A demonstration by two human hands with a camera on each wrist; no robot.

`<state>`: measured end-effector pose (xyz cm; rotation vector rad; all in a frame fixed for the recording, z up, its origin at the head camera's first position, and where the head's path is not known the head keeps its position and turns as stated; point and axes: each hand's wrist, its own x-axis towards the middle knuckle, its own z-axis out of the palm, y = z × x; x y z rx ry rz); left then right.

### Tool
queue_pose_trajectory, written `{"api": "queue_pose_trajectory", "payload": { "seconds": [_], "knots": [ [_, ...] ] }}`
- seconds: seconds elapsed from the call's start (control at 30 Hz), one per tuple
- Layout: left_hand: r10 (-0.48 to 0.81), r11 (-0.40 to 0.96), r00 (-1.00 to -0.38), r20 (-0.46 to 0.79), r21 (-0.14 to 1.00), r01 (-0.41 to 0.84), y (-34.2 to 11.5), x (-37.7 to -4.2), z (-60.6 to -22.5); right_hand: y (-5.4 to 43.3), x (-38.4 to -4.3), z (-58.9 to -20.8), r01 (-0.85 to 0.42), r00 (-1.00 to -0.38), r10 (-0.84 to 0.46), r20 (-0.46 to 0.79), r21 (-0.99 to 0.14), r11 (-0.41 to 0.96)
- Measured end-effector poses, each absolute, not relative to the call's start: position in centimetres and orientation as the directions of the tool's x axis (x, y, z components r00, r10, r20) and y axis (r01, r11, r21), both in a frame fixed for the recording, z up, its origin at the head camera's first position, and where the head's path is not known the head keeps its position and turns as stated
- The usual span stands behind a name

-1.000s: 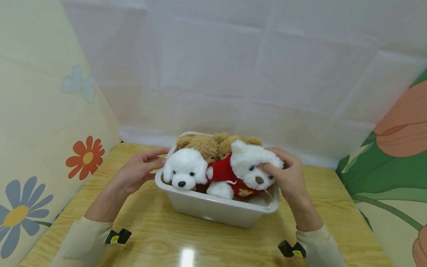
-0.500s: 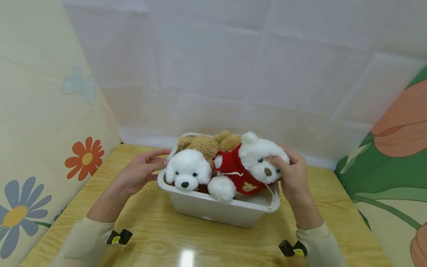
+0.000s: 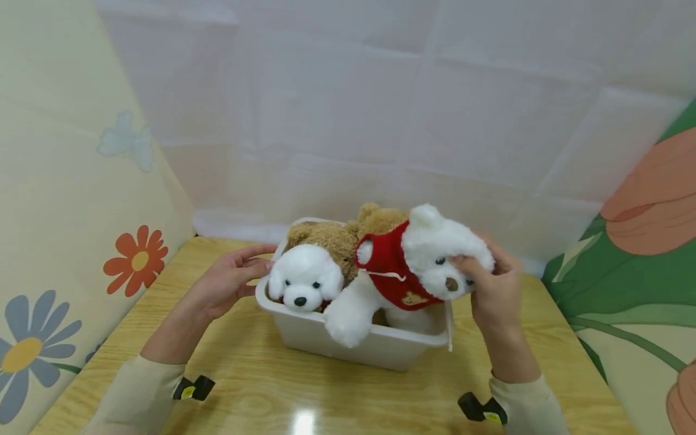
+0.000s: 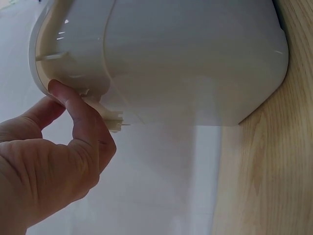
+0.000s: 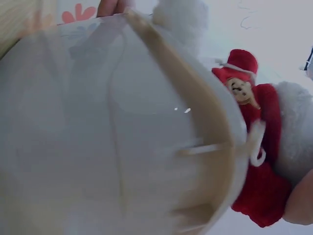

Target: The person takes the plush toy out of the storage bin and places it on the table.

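My left hand (image 3: 228,281) pinches the left rim of a pale grey plastic bin (image 3: 304,337); thumb and finger meet on that rim (image 4: 40,73) in the left wrist view. A white teddy bear (image 3: 435,241) in a red hoodie is tilted over the bin's right side. Around its head, with the thumb across the face, my right hand (image 3: 495,296) grips it. One white leg hangs over the front rim. Beside it, a white plush dog (image 3: 307,275) lies in the bin. The right wrist view catches the bear's red hoodie (image 5: 259,196) past the blurred bin wall.
Two brown plush bears, one at the left (image 3: 328,237) and another brown bear (image 3: 380,219) behind the white one, fill the bin's back. Beneath is a wooden table (image 3: 244,374). A white sheet (image 3: 353,121) hangs behind, with flower-printed panels at both sides.
The white bear has come up and to the right in my right hand, its leg sliding over the front rim. My left hand stays on the bin.
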<state>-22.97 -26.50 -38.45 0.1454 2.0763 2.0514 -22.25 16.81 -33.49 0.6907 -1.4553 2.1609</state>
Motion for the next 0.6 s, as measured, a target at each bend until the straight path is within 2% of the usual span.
{"api": "queue_pose_trajectory", "payload": {
  "seconds": [0.13,0.27,0.43,0.6],
  "knots": [
    [0.238,0.031,-0.968,-0.084,0.996,-0.079,-26.4,-23.1,-38.3,17.9,-21.4,-32.7,-0.685,-0.691,0.152,0.707,-0.571,-0.453],
    [0.245,0.036,-0.966,-0.083,0.996,-0.077,-26.4,-23.2,-38.0,19.1,-20.9,-31.7,-0.749,-0.61,0.231,0.758,-0.457,-0.48],
    [0.26,0.032,-0.962,-0.084,0.996,-0.078,-26.5,-23.1,-38.0,21.0,-20.3,-30.1,-0.783,-0.569,0.363,0.737,-0.352,-0.514],
    [0.262,0.022,-0.963,-0.067,0.998,-0.063,-26.8,-22.7,-38.2,23.2,-19.7,-28.5,-0.805,-0.559,0.482,0.675,-0.301,-0.512]
  ]
}}
